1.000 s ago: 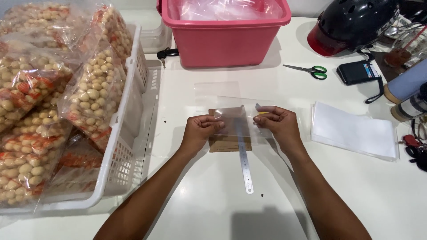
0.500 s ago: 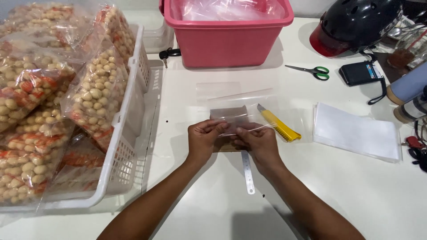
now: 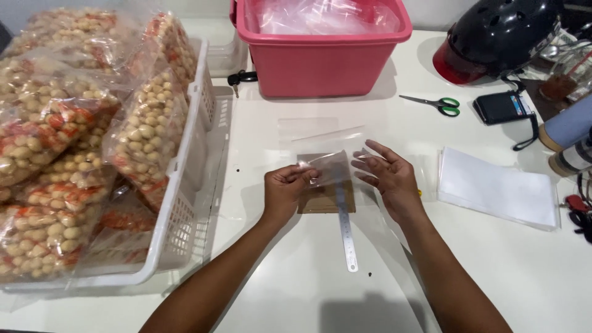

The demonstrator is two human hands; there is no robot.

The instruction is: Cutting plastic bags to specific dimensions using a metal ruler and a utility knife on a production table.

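My left hand (image 3: 285,192) pinches the corner of a small clear plastic bag (image 3: 328,161) held just above the white table. My right hand (image 3: 387,177) is beside it with fingers spread, its fingertips touching the bag's right side. Under the bag lie a brown cardboard square (image 3: 327,198) and a steel ruler (image 3: 346,229) that runs toward me. More clear plastic sheet (image 3: 314,131) lies flat behind the bag.
A white basket (image 3: 185,185) on the left holds several bags of round snacks (image 3: 55,154). A pink tub (image 3: 320,55) stands at the back. Scissors (image 3: 435,103), a black helmet (image 3: 499,37), a black pouch (image 3: 502,108) and a stack of clear bags (image 3: 496,194) lie right.
My hands have parted and lifted the bag slightly; the right hand went from pinching to fingers spread. The yellow cutter seen half a second ago is now hidden behind my right hand.
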